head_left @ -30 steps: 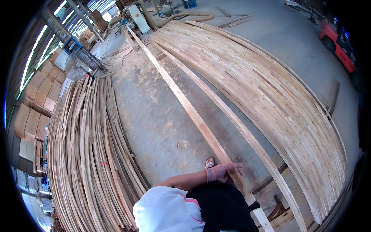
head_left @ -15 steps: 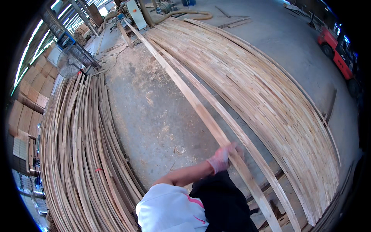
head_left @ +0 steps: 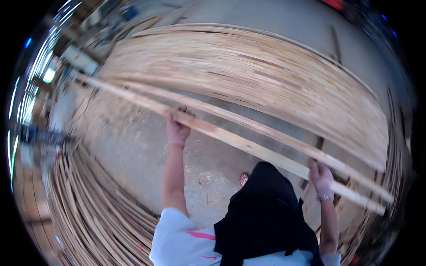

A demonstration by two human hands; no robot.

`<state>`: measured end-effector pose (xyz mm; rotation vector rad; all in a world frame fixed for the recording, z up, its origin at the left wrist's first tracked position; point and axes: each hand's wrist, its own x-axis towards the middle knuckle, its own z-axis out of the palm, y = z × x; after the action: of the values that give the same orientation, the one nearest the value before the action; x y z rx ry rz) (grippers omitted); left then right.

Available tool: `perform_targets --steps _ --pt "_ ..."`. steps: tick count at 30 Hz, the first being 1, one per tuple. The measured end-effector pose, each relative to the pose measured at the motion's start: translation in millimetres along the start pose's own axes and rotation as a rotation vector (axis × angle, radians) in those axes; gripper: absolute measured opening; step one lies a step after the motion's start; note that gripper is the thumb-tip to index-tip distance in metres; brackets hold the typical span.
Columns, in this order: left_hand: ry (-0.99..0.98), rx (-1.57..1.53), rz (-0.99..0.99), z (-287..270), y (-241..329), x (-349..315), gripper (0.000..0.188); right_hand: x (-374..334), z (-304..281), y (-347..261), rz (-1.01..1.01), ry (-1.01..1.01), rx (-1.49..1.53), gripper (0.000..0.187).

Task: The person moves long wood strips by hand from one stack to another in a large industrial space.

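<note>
Both hands wrapped round one long plank [head_left: 248,144], left hand [head_left: 177,128] farther along than right hand [head_left: 320,177]. Lifted off the board stack [head_left: 266,75] beyond, I think; blurry. Not set down yet.

Bright, even daylight with soft shadows; strong motion blur smears the whole view, and fisheye bending curves the edges.

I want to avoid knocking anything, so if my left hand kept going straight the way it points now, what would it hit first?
Your left hand already grips the long plank. Past it, probably the second plank, then the big board stack; depth is unclear.
</note>
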<state>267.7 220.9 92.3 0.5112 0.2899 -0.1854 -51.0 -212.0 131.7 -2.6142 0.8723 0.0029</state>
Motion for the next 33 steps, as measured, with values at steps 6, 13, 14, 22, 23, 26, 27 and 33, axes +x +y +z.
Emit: perform_targets --steps 6,13,14,22,23,26,27,33 --pt "-0.711 0.885 -0.611 -55 -169 -85 0.054 13 28 -101 -0.169 -0.196 0.259 0.045" --pt "-0.765 1.034 -0.527 -84 -262 -128 0.06 12 67 -151 -0.664 -0.301 0.212 0.045" --pt "-1.042 1.434 -0.203 -60 -241 -120 0.049 15 67 -134 -0.682 -0.299 0.113 0.045" --pt "-0.069 0.295 -0.704 -147 -134 -47 0.04 26 37 77 0.071 -0.696 -0.132 0.056" --pt "-0.012 0.348 -0.591 -130 -130 -52 0.043 25 38 88 0.09 -0.773 -0.081 0.056" --pt "0.39 0.22 -0.255 -57 -140 -82 0.037 22 68 109 0.067 -0.894 0.174 0.057" --pt "0.297 0.272 -0.361 -62 -149 -88 0.036 27 83 103 -0.057 -0.885 0.182 0.055" --pt "0.016 0.534 -0.889 -91 -261 -156 0.033 66 114 4 -0.348 -1.038 0.203 0.054"
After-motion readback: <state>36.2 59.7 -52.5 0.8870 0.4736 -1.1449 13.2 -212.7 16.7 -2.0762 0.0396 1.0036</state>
